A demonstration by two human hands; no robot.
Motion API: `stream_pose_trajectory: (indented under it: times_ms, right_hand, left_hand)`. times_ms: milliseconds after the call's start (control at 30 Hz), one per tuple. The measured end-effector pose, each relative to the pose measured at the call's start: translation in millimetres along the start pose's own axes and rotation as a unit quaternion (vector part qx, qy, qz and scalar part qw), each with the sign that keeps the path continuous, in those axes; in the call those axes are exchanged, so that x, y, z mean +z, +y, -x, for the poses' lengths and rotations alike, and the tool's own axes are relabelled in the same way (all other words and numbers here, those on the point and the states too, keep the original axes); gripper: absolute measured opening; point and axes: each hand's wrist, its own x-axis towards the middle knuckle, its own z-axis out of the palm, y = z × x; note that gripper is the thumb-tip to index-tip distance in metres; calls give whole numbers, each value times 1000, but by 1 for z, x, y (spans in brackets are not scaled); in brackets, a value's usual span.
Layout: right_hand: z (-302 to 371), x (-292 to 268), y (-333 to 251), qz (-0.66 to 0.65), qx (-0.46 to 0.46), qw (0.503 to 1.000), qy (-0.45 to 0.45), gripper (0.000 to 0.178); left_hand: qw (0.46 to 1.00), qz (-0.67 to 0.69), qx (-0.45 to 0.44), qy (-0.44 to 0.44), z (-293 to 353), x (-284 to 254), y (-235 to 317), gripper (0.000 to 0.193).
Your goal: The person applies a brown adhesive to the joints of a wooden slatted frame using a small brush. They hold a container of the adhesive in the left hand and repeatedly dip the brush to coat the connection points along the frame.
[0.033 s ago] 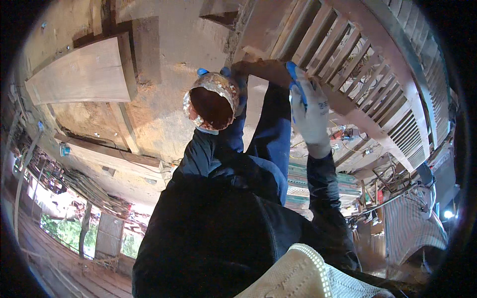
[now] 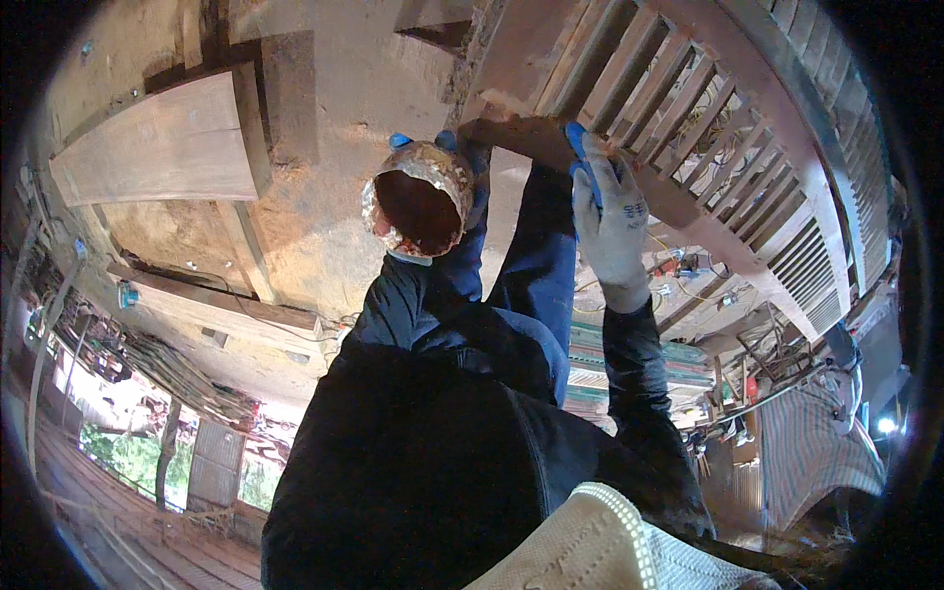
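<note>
My left hand [image 2: 479, 182], in a glove with blue fingertips, grips a round pot [image 2: 444, 162] from its far side. The pot's outside is crusted with pale and rusty flakes; its open mouth faces me, dark reddish-brown inside. My right hand [image 2: 612, 211], in a whitish glove with blue on the fingers, is at the near edge of a slatted wooden panel [image 2: 688, 202]. Its fingers are bent together against the panel's reddish-brown frame. Whatever lies between them is hidden.
A pale curved board [image 2: 162, 143] rests on wood pieces at the left. A long timber beam [image 2: 216, 300] lies below it. More louvred panels stand at the far right. Cables and small tools [image 2: 693, 265] lie beyond my right arm, near stacked greenish boards [image 2: 639, 359].
My right hand has shifted very slightly along the panel's edge and looks less blurred. My left hand and the pot stay where they were.
</note>
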Motion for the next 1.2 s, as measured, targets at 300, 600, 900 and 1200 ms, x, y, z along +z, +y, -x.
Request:
stream_pose_trajectory:
  times_ms: [300,600,900,1200]
  right_hand:
    - [-14,18,-16,53,27,998,-13,44]
    - [21,18,-6,-25,18,999,29,41]
    - [71,28,-3,-104,97,990,22,45]
    - [77,24,-6,-146,145,973,104,54]
  left_hand:
    - [985,-110,46,-126,-1,-22,27,43]
    - [982,-133,-6,-134,-3,3,8,43]
    - [961,-226,-28,-155,1,10,5,42]
    - [964,-203,-155,-78,2,3,1,35]
